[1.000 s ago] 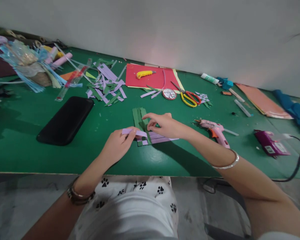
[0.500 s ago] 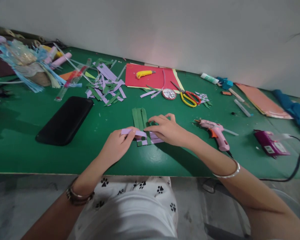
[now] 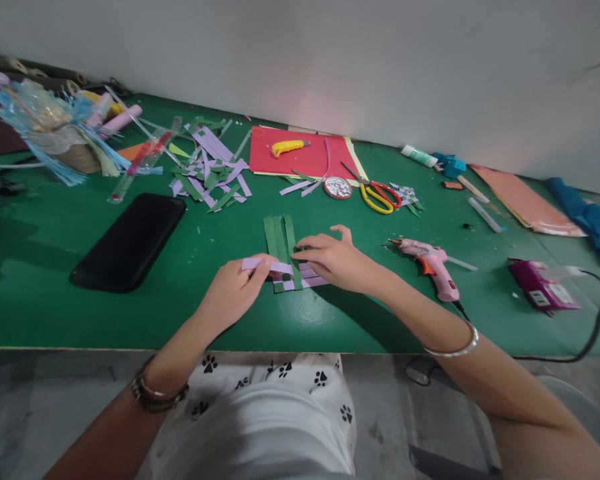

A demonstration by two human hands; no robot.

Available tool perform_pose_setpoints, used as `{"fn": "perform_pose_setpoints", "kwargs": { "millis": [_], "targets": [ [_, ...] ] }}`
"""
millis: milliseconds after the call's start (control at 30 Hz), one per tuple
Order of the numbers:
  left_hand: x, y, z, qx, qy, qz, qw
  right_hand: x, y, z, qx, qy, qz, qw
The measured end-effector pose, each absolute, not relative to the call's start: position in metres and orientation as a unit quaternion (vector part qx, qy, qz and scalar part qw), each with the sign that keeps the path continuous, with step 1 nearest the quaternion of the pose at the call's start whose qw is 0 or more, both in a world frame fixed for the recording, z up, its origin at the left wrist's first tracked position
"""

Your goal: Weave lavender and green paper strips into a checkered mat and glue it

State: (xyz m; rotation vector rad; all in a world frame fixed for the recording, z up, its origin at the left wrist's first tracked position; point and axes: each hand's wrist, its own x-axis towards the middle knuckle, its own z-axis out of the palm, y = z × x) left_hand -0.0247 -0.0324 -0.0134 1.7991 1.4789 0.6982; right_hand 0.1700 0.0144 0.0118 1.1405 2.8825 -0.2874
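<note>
Between the thumb and fingers of my left hand [image 3: 237,287] is a purple paper strip [image 3: 279,267], its right end reaching over the woven paper. This small mat has upright green paper strips [image 3: 276,237] crossed by purple strips [image 3: 314,283] along its lower part, and it lies flat on the table. My right hand [image 3: 335,260] is over the mat's right side, its fingers apart and curved. Its fingertips touch the rightmost green strip [image 3: 289,233], which stands a little apart from the others. The right thumb is mostly hidden.
A black phone-like slab [image 3: 130,241] lies left, below loose paper strips [image 3: 213,167]. Behind the mat are red paper [image 3: 310,157], a yellow cutter [image 3: 287,148], a round tin [image 3: 338,187] and scissors [image 3: 377,198]. A pink glue gun [image 3: 433,263] and purple socket box [image 3: 543,287] stand right.
My right hand's fingers have shifted slightly right and spread, with the rightmost green strip staying on the mat. My left hand and its purple strip are almost unmoved.
</note>
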Motion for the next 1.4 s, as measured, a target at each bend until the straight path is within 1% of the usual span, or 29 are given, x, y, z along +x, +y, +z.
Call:
{"fn": "perform_pose_setpoints", "kwargs": {
  "millis": [300,500,733,1200,1400],
  "targets": [
    [-0.0247,-0.0320,-0.0134,0.692,0.578,0.259,0.346,0.1684,0.0147,0.0113,0.370,0.924,-0.091,0.009],
    [-0.0241,-0.0331,-0.0141,0.711,0.535,0.298,0.345,0.1668,0.0165,0.0094,0.367,0.925,-0.100,0.005],
    [-0.0232,-0.0321,-0.0162,0.741,0.548,0.296,0.250,0.1689,0.0149,0.0089,0.382,0.913,-0.140,-0.025],
    [-0.0219,-0.0319,-0.0168,0.737,0.541,0.291,0.280,0.1692,0.0138,0.0068,0.385,0.908,-0.161,-0.033],
    [-0.0227,-0.0334,-0.0165,0.744,0.547,0.289,0.250,0.1709,0.0128,0.0070,0.380,0.913,-0.141,-0.046]
  ]
}}
